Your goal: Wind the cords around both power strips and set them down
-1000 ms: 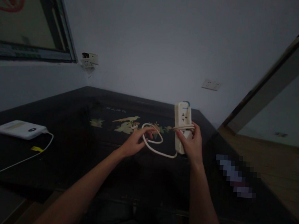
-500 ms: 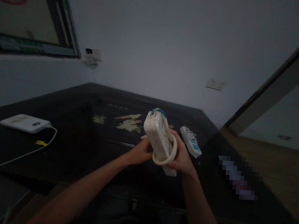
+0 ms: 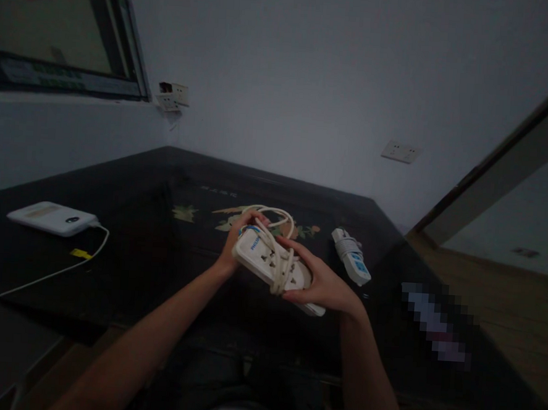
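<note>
A white power strip [image 3: 263, 267] with its sockets facing up is held in both hands above the dark table. Its white cord [image 3: 278, 270] wraps around the middle, and a loose loop of it arches out behind. Blue wire shows at the strip's left end. My left hand [image 3: 235, 243] grips that left end, fingers bent over its back edge by the cord. My right hand [image 3: 322, 282] clasps the other end, thumb at the front edge and fingers over the wound cord. Right of my hands lies a second, white and blue power strip [image 3: 352, 259], its grey cord wound round it.
On the left of the black table [image 3: 126, 270] lies a white device [image 3: 53, 217] with a thin cable and a yellow tag [image 3: 80, 254]. A blurred-out item [image 3: 434, 323] lies at the right. Wall sockets [image 3: 400, 152] are behind the table.
The power strip has turned from upright to lying with its socket face up. My left hand has moved left and up to its end, and a cord loop now stands out behind.
</note>
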The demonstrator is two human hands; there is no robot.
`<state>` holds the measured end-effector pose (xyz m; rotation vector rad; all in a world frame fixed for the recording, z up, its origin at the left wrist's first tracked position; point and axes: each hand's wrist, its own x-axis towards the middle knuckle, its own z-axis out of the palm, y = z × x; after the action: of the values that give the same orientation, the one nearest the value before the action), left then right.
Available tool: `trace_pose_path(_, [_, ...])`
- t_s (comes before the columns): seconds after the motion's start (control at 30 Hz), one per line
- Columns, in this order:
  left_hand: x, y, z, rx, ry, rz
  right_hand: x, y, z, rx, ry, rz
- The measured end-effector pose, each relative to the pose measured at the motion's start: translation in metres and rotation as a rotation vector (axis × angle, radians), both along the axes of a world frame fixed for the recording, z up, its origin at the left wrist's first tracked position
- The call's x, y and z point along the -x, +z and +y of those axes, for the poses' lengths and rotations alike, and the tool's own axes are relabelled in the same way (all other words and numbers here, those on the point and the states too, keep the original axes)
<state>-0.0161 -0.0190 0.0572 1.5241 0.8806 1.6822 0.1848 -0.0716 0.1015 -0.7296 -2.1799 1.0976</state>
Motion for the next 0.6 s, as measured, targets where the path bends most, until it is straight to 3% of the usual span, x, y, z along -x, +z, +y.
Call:
trace_pose_path(0.17, [0.008, 0.01, 0.003, -0.005, 0.239, -0.038, -0.016, 0.0, 0.005, -0.042, -0.142, -0.151])
trace_pose_path(0.3, [0.007, 0.009, 0.0, -0.073, 0.314, -0.053, -0.031, -0.009, 0.02, -0.102, -0.396, -0.195])
trace_pose_path(0.47, [-0.007, -0.001, -0.01, -0.133, 0.161, 0.187, -0.035, -0.023, 0.039, -0.218, -0.882, 0.006])
trace_pose_path(0.6, [-0.018, -0.008, -0.013, -0.014, 0.029, 0.351, -0.031, -0.02, 0.04, -0.278, -0.979, 0.235])
